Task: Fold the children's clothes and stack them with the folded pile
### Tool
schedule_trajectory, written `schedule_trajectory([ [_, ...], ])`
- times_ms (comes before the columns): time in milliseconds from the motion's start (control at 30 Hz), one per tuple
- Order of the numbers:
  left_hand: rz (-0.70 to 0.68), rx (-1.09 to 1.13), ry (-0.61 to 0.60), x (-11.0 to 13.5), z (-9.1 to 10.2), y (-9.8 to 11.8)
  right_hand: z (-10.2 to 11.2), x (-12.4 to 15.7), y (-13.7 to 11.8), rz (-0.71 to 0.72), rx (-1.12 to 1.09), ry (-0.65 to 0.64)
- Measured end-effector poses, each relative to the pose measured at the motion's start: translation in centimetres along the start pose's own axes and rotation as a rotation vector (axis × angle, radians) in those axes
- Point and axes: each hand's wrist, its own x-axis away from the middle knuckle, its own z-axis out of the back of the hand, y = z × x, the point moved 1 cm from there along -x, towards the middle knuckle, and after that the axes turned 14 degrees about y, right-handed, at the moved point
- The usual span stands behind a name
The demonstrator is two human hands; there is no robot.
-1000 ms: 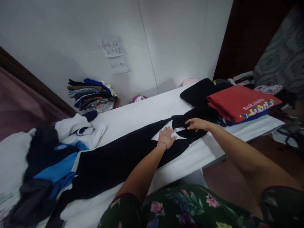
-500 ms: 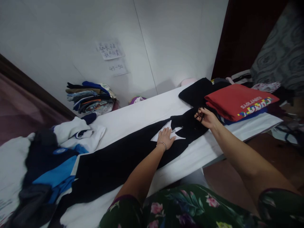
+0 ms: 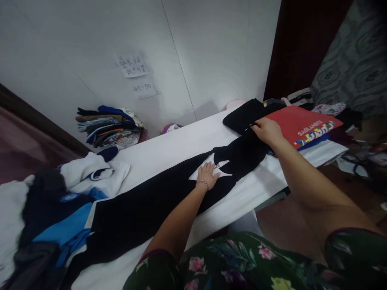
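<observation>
A long black garment lies stretched across the white table. My left hand lies flat and open on a white patch of it, a bracelet at the wrist. My right hand is further right, fingers closed on the black fabric at the garment's far end, beside a folded red garment with coloured lettering. A folded black piece lies just behind that hand.
A heap of white, blue and dark clothes covers the table's left end. A stack of folded clothes stands against the white wall under two paper notes. More fabric is piled at the right. The table edge drops to a brown floor.
My right hand has moved from beside the left hand out to the right and back, gripping the black fabric and drawing it toward the red garment. The left hand stays flat in place.
</observation>
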Motion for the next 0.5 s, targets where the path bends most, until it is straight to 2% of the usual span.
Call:
schedule_trajectory([
  [67,0.003,0.007,0.011,0.0,-0.1,0.0,-0.3,0.2,-2.0,0.145,0.097,0.002],
  [133,0.009,0.031,0.019,0.0,-0.1,0.0,-1.6,1.3,-4.4,0.175,-0.026,-0.056],
  [167,0.014,0.055,0.025,0.0,-0.1,0.0,-2.6,2.1,-5.5,0.150,-0.138,-0.127],
  [233,0.034,0.128,0.063,0.1,0.1,0.0,-4.9,4.0,-7.3,0.060,-0.363,-0.351],
  [300,0.107,0.235,0.187,0.2,0.3,-0.2,-6.9,5.8,-8.3,-0.002,-0.515,-0.569],
  [367,0.264,0.387,0.363,0.2,0.6,-0.9,-7.9,7.1,-8.0,-0.034,-0.580,-0.628],
  [433,0.504,0.578,0.515,0.2,0.8,-2.0,-8.2,7.6,-6.7,-0.070,-0.585,-0.562],
  [500,0.728,0.788,0.600,0.0,1.1,-3.1,-8.1,7.8,-4.9,-0.091,-0.547,-0.498],
])
